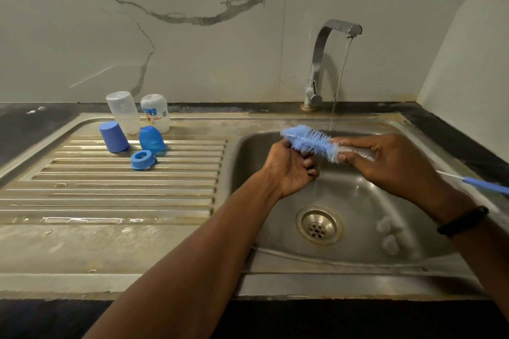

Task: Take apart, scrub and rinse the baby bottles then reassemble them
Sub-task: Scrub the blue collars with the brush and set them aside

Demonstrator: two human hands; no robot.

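Blue bottle brush (309, 142) over sink (407, 129), axis left-right | right hand (391, 161) grips shaft | left hand (289, 169) curled at bristle tip | bottles (137, 113) drain far left

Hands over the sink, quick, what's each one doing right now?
Left hand: curled around the bottle brush bristle end.
Right hand: pinching the brush just behind the bristles.

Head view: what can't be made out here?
- Bottle brush: handle end cut off by the right frame edge.
- Left hand: curled fingers hide whether it holds anything besides the bristles.
- Two pale pieces in the sink: too blurred to identify.
- Bottle label: too small to read.
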